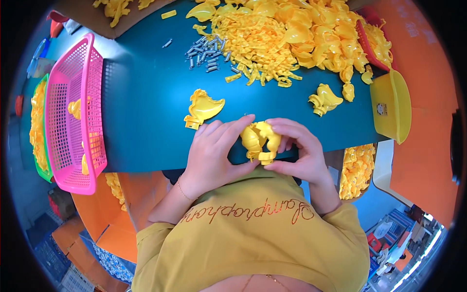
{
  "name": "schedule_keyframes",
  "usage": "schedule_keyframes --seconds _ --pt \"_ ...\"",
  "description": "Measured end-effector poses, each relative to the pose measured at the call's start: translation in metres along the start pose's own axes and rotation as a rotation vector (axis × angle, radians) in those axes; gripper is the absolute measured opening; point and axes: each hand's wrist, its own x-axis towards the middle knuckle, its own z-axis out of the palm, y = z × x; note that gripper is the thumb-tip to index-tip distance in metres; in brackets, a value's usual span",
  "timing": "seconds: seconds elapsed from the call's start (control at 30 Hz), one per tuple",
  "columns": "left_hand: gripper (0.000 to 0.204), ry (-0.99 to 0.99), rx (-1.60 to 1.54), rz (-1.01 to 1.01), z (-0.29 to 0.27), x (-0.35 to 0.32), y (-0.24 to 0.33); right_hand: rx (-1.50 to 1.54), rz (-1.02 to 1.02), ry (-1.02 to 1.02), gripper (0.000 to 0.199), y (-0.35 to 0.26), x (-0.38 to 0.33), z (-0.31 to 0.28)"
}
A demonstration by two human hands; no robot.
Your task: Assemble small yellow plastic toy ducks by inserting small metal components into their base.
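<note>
Yellow plastic duck shell (260,141), glossy, pinched between left hand (214,151), right hand (296,151).

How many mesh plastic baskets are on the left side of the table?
2: a pink mesh plastic basket at the table's left edge, and a green mesh plastic basket partly hidden beyond it, further left. Others may be hidden.

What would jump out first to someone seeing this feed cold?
Probably the big heap of yellow plastic parts spilling across the far side of the dark teal table. Next, the left hand and right hand at the near edge, together gripping a yellow duck-shaped piece. Then the bright pink mesh basket on the left and the yellow bowl on the right.
</note>
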Motion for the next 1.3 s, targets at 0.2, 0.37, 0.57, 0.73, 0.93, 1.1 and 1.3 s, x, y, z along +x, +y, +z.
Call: schedule_keyframes --seconds 0.2,0.37,0.57,0.73,0.93,1.1,1.3 --pt "0.085 0.035 -0.02 0.012 0.004 -0.004 -0.004 -0.106 -0.058 -0.047 0.068 0.0 0.007 0.014" --pt "0.085 0.023 -0.024 0.002 0.001 -0.006 -0.003 -0.122 -0.076 -0.034 0.072 0.001 0.005 0.01" --pt "0.085 0.035 -0.041 0.024 0.002 -0.005 -0.004 -0.163 -0.029 -0.065 0.072 -0.001 0.006 0.01" --pt "0.086 0.016 -0.019 0.01 0.001 -0.005 -0.004 -0.196 -0.065 -0.097 0.072 0.0 0.007 0.01" --pt "0.089 0.024 -0.012 0.023 0.001 -0.006 -0.005 -0.256 -0.022 -0.196 0.07 -0.006 0.01 0.003" --pt "0.09 0.011 -0.024 0.005 0.001 -0.007 -0.006 -0.439 -0.178 -0.203 0.072 -0.011 0.016 0.004" --pt "0.088 0.036 -0.012 0.006 0.001 -0.006 -0.003 -0.445 -0.136 -0.154 0.07 -0.006 0.008 0.006"
